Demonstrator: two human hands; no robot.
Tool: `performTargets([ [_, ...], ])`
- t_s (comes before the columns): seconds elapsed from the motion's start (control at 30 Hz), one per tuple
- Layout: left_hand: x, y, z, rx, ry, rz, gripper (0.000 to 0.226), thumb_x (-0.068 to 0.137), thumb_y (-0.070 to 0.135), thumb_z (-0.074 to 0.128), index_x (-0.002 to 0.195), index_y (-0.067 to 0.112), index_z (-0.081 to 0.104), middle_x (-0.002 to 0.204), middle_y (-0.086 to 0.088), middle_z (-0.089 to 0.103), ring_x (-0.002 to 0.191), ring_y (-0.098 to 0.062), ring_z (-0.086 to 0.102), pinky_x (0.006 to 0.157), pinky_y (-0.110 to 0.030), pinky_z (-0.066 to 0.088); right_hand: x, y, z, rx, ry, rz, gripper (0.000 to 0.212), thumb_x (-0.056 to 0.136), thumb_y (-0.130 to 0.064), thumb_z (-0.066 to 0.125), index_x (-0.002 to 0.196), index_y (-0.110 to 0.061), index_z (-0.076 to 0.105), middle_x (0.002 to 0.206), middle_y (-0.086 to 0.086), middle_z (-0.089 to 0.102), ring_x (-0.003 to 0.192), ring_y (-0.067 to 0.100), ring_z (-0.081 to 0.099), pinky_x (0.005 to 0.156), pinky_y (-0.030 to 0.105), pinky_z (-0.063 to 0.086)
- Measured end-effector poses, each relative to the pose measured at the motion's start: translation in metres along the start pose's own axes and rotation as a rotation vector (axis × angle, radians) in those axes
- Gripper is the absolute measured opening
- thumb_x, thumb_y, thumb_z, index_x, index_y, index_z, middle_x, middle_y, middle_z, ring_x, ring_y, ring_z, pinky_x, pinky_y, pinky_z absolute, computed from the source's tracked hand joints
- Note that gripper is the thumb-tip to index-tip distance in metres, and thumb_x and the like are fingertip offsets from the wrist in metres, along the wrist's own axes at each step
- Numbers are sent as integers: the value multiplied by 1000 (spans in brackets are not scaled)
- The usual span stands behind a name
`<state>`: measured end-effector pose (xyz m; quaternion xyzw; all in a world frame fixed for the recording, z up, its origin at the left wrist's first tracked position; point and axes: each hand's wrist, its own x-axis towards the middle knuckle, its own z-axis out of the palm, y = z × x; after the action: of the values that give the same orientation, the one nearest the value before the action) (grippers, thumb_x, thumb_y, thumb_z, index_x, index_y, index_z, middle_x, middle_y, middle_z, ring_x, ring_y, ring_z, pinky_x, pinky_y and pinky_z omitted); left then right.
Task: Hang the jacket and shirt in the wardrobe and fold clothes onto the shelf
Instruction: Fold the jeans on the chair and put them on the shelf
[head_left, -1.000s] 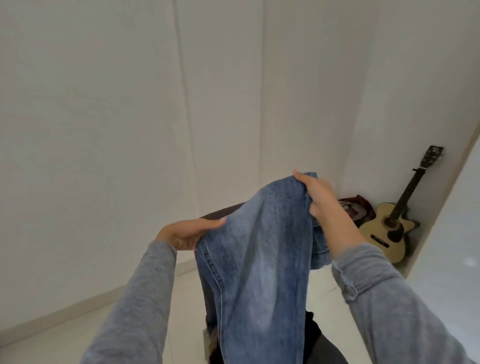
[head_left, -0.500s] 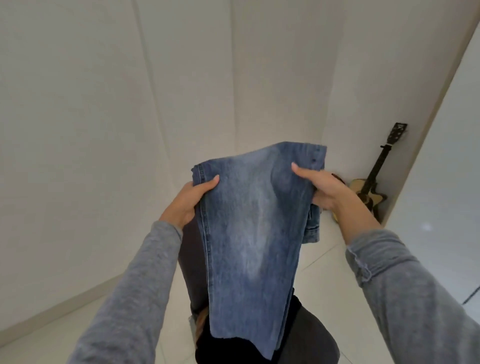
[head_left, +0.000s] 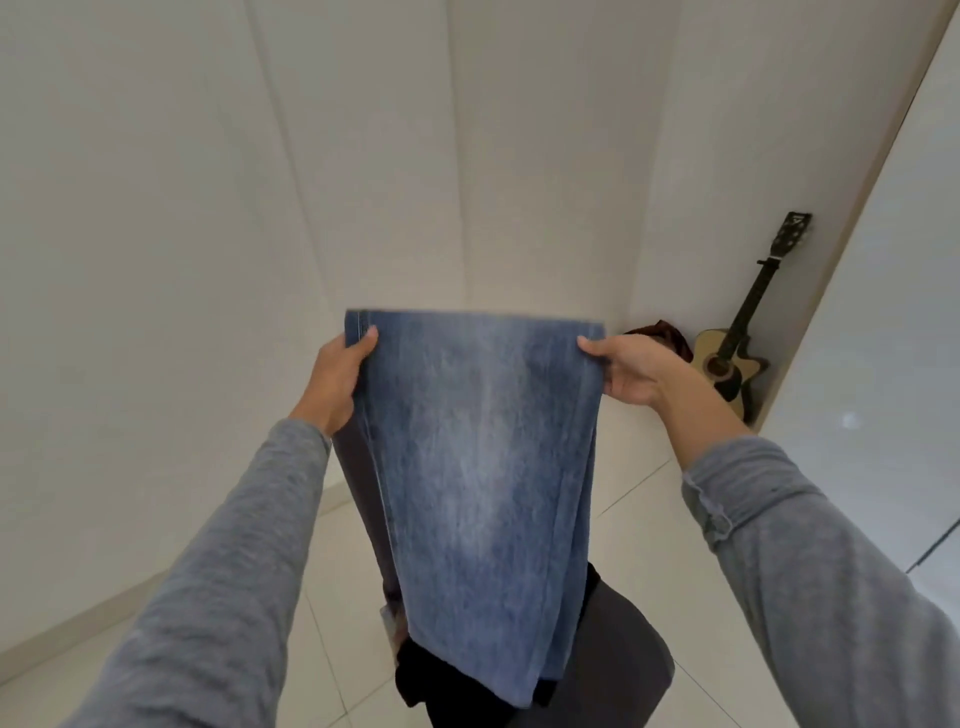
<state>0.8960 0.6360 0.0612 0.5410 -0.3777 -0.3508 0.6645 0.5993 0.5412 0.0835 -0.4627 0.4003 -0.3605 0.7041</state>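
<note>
Blue jeans (head_left: 483, 457), folded lengthwise, hang upright in the air. The left hand (head_left: 335, 379) pinches the top left corner, thumb on the front face. The right hand (head_left: 631, 369) pinches the top right corner likewise. The lower end of the jeans hangs in front of a dark grey chair (head_left: 618, 670); contact cannot be determined. A black garment (head_left: 426, 680) lies at the seat's left edge. An acoustic guitar (head_left: 727, 364) leans in the far right corner of the tiled floor (head_left: 639, 530), beside a dark red cloth (head_left: 662, 332).

jeans (head_left: 483, 467) I see: blue, pale faded centre | my sleeves (head_left: 234, 571): heather grey | guitar (head_left: 727, 358): tan, black neck | chair (head_left: 623, 649): dark grey
</note>
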Motion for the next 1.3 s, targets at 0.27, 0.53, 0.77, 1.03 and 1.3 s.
performTargets([
  [0.27,6,-36,1,-137,167,-178,23,97,22,51,86,6,64,91,-7,64,91,-23,60,81,-33,48,-5,29,0,117,138,12,9,89,-13,62,96,-6,61,91,5,62,79,14,59,63,23,54],
  [0.53,1,-28,15,-30,-178,-75,30,103,23,34,118,12,58,109,-4,65,105,-24,60,80,-36,52,-8,37,-9,163,143,-55,20,87,0,60,107,-1,60,103,8,65,97,21,62,73,28,56],
  [0.77,9,-22,14,-295,-93,-29,32,101,30,38,97,11,64,95,-3,66,91,-16,63,84,-29,53,-9,19,-12,169,156,-257,18,92,-11,58,108,-5,60,105,6,64,97,17,61,82,28,53],
  [1.03,10,-47,22,-274,197,-189,28,95,4,38,72,14,50,70,0,50,63,-12,46,61,-27,44,0,38,-17,-21,316,-148,24,94,-6,53,114,7,56,114,16,62,103,24,54,86,30,47],
  [1.3,7,-39,49,-531,189,-177,21,95,4,46,77,9,56,70,-2,54,63,-12,54,70,-27,51,2,54,-34,-76,567,-144,28,85,-15,68,96,4,50,129,27,50,121,34,50,98,44,45],
])
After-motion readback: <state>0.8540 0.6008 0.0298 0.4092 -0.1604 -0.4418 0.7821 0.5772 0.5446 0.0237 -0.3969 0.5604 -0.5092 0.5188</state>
